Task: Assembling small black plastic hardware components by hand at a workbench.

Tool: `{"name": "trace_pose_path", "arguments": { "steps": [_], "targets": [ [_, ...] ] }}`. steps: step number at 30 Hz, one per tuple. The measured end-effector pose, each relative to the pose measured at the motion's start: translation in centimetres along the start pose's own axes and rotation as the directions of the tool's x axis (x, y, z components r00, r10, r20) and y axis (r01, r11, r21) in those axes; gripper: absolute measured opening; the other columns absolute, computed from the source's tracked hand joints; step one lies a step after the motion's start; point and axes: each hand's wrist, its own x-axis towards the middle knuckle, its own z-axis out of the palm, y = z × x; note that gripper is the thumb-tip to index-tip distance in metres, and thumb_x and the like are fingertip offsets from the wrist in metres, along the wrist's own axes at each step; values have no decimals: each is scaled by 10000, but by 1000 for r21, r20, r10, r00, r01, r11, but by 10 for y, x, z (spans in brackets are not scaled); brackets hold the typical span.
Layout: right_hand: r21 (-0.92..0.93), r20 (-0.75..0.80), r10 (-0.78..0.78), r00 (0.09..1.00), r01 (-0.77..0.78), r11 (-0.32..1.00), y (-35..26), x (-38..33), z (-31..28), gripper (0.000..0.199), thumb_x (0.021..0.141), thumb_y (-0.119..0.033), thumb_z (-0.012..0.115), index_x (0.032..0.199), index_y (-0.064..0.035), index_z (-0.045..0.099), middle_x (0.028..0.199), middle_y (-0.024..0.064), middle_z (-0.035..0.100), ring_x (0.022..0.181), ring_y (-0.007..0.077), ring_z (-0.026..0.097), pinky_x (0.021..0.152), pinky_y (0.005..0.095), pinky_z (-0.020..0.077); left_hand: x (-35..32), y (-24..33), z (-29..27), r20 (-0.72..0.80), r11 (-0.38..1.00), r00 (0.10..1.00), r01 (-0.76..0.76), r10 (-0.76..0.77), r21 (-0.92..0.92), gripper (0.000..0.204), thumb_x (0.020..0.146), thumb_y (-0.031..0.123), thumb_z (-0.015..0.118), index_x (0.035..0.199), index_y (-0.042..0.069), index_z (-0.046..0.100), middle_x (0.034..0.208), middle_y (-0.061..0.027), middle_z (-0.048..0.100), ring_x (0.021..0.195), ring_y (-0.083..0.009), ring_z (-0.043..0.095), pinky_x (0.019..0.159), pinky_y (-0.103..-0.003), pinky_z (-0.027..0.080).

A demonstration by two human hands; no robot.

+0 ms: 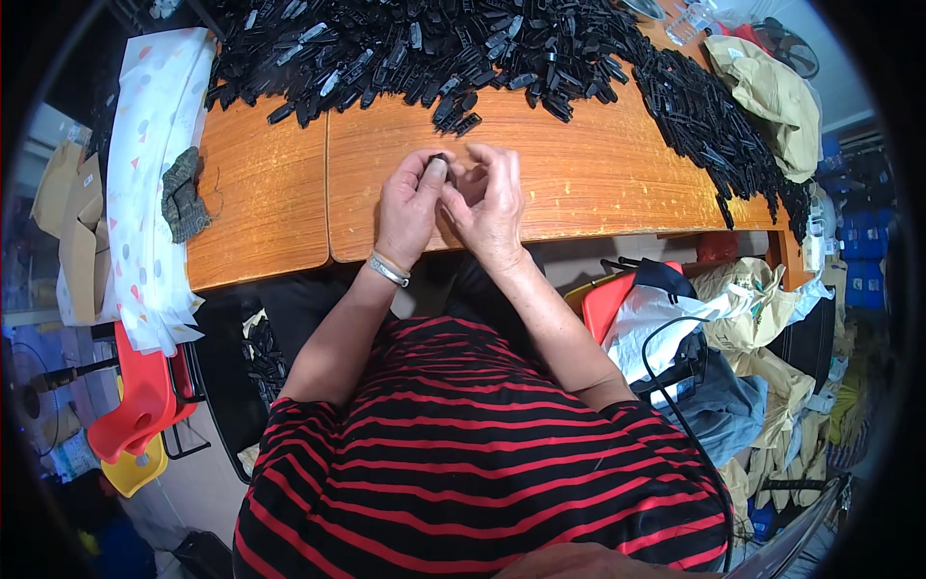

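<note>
Over the near part of the wooden table [260, 207], both my hands are close together. My left hand [410, 203] pinches a small black plastic piece [439, 157] between thumb and fingers; most of it is hidden by them. Beside it, my right hand [490, 205] has its fingers curled with the thumb toward the piece, and whether it holds anything cannot be made out. A large heap of small, long black plastic parts [405, 58] spreads across the far side of the table. A few loose ones [468, 124] lie just beyond my fingers.
Another pile of black parts [704, 116] runs along the right side. A patterned white sheet [154, 174] covers the left end, with a dark knitted cloth [183, 198] on it. Red chairs [140, 400] stand below left; bags [743, 299] and clothes crowd the right.
</note>
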Motion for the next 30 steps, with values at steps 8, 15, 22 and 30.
{"name": "trace_pose_path", "arguments": {
  "steps": [8,15,22,30],
  "targets": [
    [158,112,-3,994,-15,987,-11,-11,15,494,726,-74,742,1169,-50,526,940,120,525,715,262,571,610,357,492,-1,16,-12,146,964,978,175,-147,-200,300,1022,299,444,893,59,569,770,5,545,674,-65,497,609,-199,436],
    [266,691,-113,714,-106,958,-22,-6,7,487,749,-170,772,1176,-53,570,929,102,563,769,207,600,677,314,495,-51,66,-81,-13,936,942,336,-336,102,338,1016,277,423,794,59,554,657,-12,511,587,-89,476,533,-217,359],
    [-410,78,164,983,-118,904,89,66,-59,254,818,-183,708,1025,-41,668,952,145,641,843,274,650,774,364,519,-137,152,-202,-225,58,946,244,-232,968,152,879,128,642,897,-23,656,736,-41,633,714,-115,594,698,-259,474],
    [-634,55,285,957,-187,751,125,98,-58,255,791,-198,720,997,-69,643,991,167,643,894,362,636,772,438,510,-37,94,-109,124,333,992,-125,26,935,175,888,154,627,964,-2,653,847,-109,684,731,-202,674,656,-303,505]
  ]
}}
